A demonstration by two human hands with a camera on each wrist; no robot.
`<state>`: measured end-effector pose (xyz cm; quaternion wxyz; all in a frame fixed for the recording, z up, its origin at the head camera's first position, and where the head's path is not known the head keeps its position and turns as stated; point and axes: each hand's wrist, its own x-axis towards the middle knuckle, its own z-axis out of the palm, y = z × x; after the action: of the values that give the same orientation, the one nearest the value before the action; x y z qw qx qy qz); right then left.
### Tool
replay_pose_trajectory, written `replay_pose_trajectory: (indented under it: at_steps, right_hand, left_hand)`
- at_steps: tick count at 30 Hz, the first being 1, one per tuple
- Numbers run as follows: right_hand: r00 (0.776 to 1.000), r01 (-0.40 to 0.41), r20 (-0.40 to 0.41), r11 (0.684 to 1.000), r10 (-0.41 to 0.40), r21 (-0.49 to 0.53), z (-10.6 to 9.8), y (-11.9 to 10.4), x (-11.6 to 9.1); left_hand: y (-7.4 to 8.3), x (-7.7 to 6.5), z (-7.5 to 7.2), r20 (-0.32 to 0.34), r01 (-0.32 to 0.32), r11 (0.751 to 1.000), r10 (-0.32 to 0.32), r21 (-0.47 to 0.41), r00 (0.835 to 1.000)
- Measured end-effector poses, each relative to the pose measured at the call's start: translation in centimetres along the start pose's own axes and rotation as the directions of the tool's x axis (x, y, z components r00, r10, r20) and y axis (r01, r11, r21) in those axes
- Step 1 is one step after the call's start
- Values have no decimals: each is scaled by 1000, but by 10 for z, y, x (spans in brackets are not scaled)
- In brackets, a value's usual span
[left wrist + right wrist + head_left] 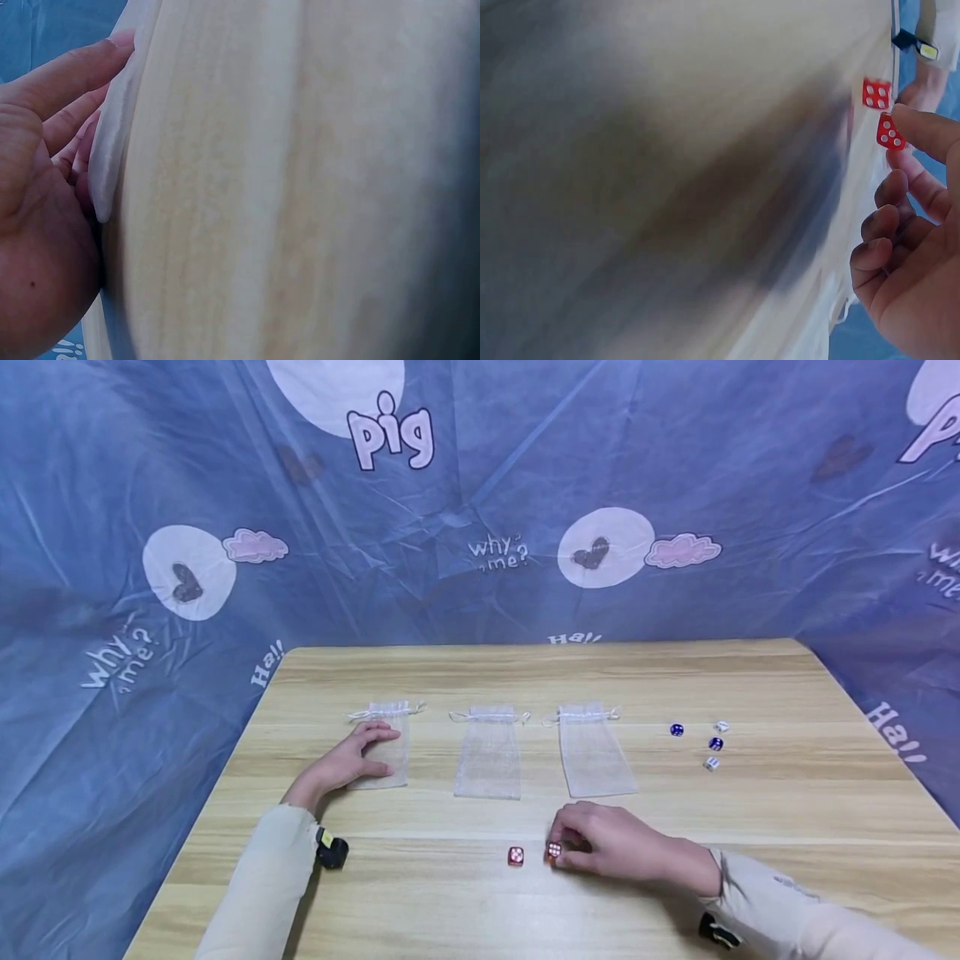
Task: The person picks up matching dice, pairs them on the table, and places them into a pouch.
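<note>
Between thumb and forefinger my right hand point(611, 843) pinches a red die point(890, 132) with white pips, low over the front part of the table. Just left of it a second red die point(516, 856) lies on the wood. My left hand point(352, 760) rests on the leftmost white mesh drawstring bag point(397, 760), its fingers spread lightly over the fabric and covering part of it. Two more such bags lie flat in the same row, a middle bag point(487, 760) and a right bag point(597, 760), all with their drawstrings toward the back.
Right of the bags lie two blue dice point(677, 730) and two white dice point(712, 764). The wooden table point(420, 902) meets a blue printed cloth point(450, 593) at its back and sides. Black wrist cameras point(332, 852) hang under both sleeves.
</note>
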<state>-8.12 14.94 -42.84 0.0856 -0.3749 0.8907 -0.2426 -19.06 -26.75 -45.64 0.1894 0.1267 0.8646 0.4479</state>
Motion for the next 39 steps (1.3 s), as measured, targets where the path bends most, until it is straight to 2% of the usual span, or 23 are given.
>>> replay_pose_trajectory:
  at_steps: [8, 20, 26, 32, 39]
  right_hand:
    - [999, 52, -4, 998, -53, -23, 8, -5, 4]
    - [1000, 5, 11, 1000, -5, -12, 11, -6, 3]
    - [1000, -21, 4, 1000, 21, -6, 4, -6, 5]
    - [999, -6, -39, 1000, 5, -12, -10, -4, 11]
    - [997, -18, -80, 1000, 19, 14, -24, -6, 26]
  left_hand:
    - [3, -1, -3, 5, 6, 1000, -6, -11, 1000]
    - [3, 0, -2, 3, 3, 1000, -3, -13, 1000]
    - [2, -2, -3, 3, 10, 1000, -10, -3, 1000]
    - [2, -2, -3, 5, 31, 999, -31, -19, 1000]
    - [8, -3, -7, -10, 39, 999, -39, 7, 999]
